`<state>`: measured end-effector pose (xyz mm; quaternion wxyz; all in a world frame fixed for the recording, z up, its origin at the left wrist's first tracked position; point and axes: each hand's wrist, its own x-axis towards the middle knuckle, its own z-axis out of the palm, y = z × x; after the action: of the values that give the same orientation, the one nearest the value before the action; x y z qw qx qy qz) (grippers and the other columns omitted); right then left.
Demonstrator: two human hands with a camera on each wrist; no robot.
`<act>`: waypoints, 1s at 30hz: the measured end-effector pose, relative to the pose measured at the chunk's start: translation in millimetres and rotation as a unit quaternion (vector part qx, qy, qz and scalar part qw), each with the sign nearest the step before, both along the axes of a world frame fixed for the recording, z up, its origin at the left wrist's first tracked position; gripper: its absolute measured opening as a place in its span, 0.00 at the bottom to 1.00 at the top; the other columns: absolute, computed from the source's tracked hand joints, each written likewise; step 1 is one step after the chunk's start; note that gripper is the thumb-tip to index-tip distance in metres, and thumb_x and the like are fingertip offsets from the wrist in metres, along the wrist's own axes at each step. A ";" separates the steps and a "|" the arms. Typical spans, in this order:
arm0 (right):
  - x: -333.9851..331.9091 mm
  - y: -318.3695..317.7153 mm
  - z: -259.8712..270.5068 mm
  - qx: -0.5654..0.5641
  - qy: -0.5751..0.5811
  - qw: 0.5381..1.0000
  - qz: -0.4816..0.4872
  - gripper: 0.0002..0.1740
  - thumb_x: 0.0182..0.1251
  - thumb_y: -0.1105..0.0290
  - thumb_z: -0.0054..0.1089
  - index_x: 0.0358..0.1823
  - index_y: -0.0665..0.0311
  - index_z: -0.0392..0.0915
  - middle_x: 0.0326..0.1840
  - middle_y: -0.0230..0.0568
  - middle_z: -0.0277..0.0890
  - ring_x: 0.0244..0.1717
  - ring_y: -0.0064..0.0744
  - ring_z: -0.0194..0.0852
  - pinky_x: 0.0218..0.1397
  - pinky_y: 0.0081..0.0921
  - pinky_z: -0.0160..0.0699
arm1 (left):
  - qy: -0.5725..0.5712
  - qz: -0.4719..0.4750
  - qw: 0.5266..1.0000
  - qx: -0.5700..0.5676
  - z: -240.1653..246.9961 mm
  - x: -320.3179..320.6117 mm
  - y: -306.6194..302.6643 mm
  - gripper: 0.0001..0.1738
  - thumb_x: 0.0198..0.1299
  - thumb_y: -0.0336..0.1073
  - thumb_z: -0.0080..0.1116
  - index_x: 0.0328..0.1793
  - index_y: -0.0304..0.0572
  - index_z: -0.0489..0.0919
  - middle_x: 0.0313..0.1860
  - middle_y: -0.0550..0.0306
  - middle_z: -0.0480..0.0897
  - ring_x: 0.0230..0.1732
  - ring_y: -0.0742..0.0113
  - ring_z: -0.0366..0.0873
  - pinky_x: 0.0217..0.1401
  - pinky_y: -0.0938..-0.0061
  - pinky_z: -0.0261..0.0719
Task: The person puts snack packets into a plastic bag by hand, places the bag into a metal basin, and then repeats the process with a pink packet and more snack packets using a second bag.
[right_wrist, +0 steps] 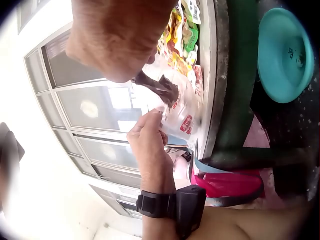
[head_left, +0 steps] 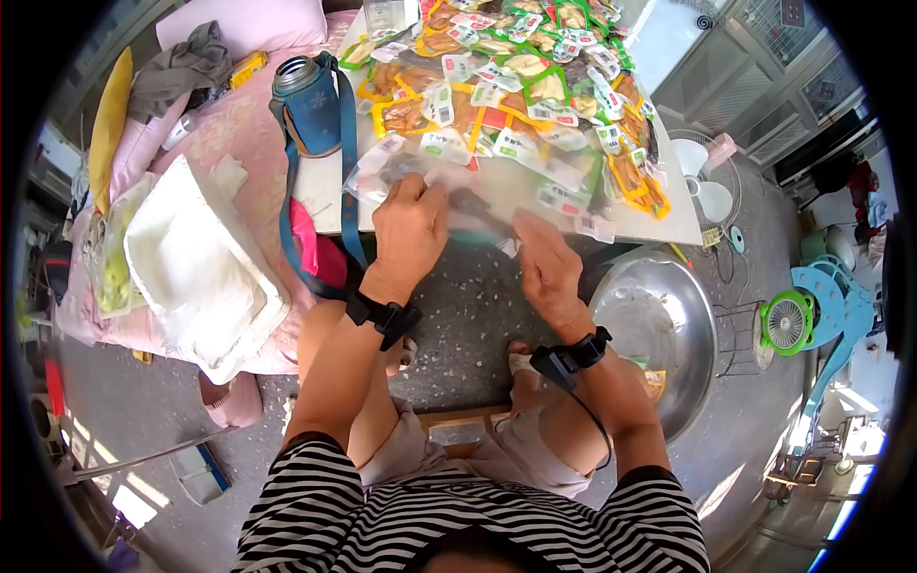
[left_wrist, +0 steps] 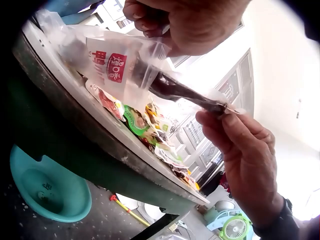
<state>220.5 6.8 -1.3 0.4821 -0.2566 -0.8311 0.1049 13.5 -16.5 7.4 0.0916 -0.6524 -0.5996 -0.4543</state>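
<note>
My left hand (head_left: 409, 231) grips the mouth edge of a clear plastic bag (left_wrist: 142, 57) printed with red characters, just above the near edge of the table. In the left wrist view, my right hand (left_wrist: 250, 160) pinches one end of a glossy dark brown strip (left_wrist: 180, 91). The strip's other end reaches into the bag's mouth. The same dark strip (right_wrist: 160, 87) shows between both hands in the right wrist view. Right beyond the hands, many small food packets (head_left: 521, 86) with yellow, green and white wrappers lie heaped on the white table (head_left: 659, 224).
A blue flask (head_left: 310, 105) with a strap stands at the table's left. A white foam box (head_left: 205, 277) lies on the pink bed. To the right, a large metal basin (head_left: 659, 315) is on the floor beside a fan (head_left: 788, 323). A teal basin (left_wrist: 50, 192) sits under the table.
</note>
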 end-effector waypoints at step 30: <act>-50.3 60.5 -22.5 -0.326 0.099 0.937 -0.072 0.22 0.66 0.58 0.58 0.45 0.74 0.76 0.32 0.50 0.79 0.33 0.35 0.80 0.34 0.25 0.77 | 0.072 -0.067 0.989 -0.114 3.5 -6.8 -10.3 0.18 0.43 0.35 0.71 0.42 0.38 0.81 0.31 0.50 0.75 0.35 0.50 0.77 0.36 0.60 0.75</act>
<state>170.3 67.3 -23.9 0.4580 -0.4473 -0.6786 0.3602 6.7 -26.8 10.9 0.0289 -0.7285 -0.5939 -0.3403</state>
